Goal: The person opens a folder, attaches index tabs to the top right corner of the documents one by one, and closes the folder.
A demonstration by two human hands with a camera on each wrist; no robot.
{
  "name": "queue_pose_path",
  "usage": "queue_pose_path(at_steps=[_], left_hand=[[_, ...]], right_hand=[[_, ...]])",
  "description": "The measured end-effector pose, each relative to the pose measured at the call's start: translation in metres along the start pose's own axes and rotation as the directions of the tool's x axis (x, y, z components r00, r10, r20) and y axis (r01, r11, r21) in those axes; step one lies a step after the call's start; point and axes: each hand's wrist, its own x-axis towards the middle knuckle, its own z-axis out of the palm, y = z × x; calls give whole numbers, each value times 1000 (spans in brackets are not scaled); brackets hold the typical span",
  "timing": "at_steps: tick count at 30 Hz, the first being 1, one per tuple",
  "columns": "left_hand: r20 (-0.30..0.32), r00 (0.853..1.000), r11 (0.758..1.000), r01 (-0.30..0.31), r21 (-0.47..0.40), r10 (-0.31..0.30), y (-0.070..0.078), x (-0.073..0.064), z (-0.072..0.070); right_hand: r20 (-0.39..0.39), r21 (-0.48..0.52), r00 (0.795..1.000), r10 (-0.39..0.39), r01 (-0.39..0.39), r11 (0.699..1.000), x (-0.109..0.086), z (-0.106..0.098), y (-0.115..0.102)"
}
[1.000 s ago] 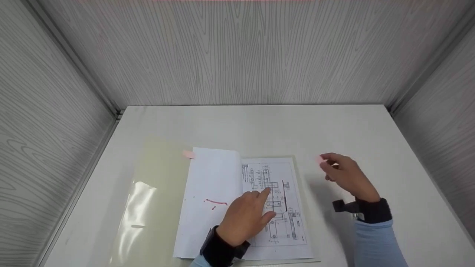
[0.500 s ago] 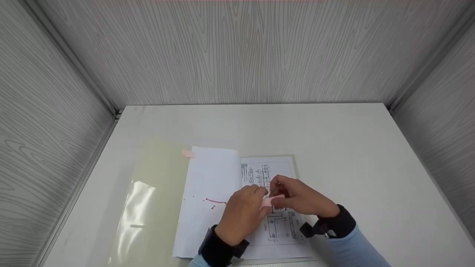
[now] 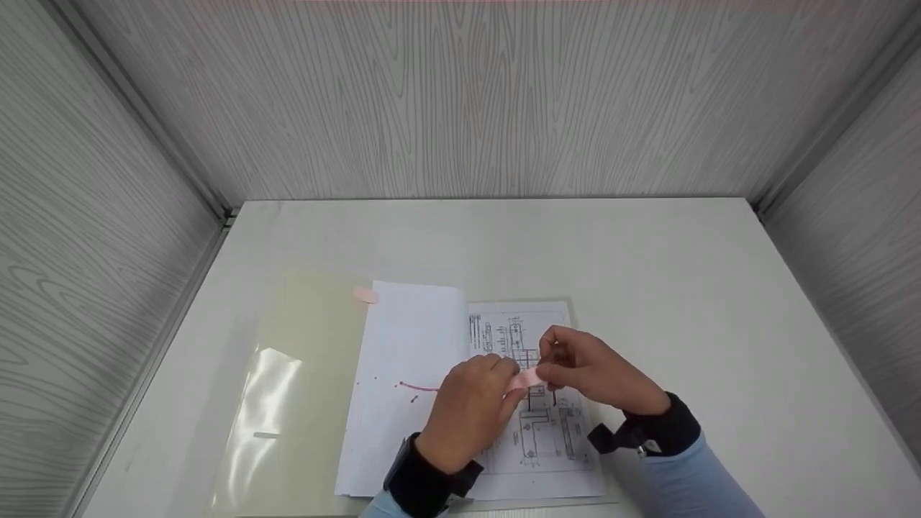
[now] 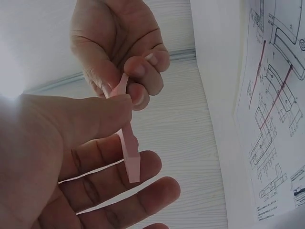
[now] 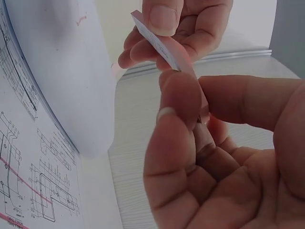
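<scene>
A narrow pink strip [image 3: 525, 379], which looks like a small pad of sticky notes, spans both hands above the open document. My left hand [image 3: 468, 414] pinches one end between thumb and forefinger, its other fingers spread in the left wrist view. The opposite end is pinched by my right hand [image 3: 603, 375], whose remaining fingers curl inward. One face of the sticky-note pad [image 5: 167, 53] is white with small print in the right wrist view. Beneath the hands lies a page of technical drawings [image 3: 532, 446], marked with red lines and partly hidden by them.
A turned white sheet [image 3: 417, 324] with red marks lies left of the drawing. A pink tab [image 3: 365, 295] sticks out from its upper left edge. Under it, a glossy yellowish cover [image 3: 309, 338] spreads leftward. Grey wood-grain panels [image 3: 460, 101] bound the white table [image 3: 683, 252].
My right hand has come in from the right with the pink sticky-note pad. My left hand, earlier resting on the drawing page, now pinches the pad's other end.
</scene>
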Motion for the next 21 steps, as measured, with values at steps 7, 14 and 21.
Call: queue_pose_path(at_steps=[7, 14, 21], left_hand=[[-36, 999, 1000, -5, -28, 4, 0, 0, 1], [-139, 990, 996, -23, -81, 11, -1, 2, 0], [-162, 986, 995, -42, -87, 28, -1, 2, 1]], right_hand=[[-43, -11, 999, -8, 8, 1000, 2, 0, 12], [-94, 61, 995, -35, 41, 997, 0, -3, 12], [-126, -27, 986, -105, 102, 994, 0, 13, -4]])
